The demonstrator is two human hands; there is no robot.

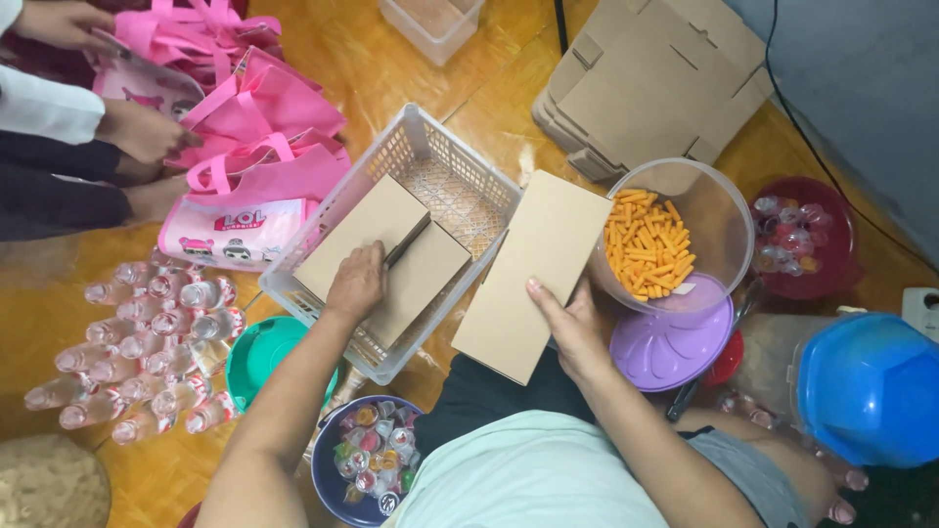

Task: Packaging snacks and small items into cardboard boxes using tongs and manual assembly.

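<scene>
The left hand [357, 284] is pressing flat, fingers loose, on a brown closed cardboard box [383, 256] inside the white plastic lattice basket [460, 161]. The right hand [570, 328] is gripping a second light, stiff flat cardboard box [533, 272] by its near edge.

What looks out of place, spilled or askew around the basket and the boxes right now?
Nothing is spilled. The two cardboard boxes in the white basket lie at mismatched angles, the left hand pressing on them. The right hand holds a flat cardboard piece propped on the basket's rim, tilted.
</scene>
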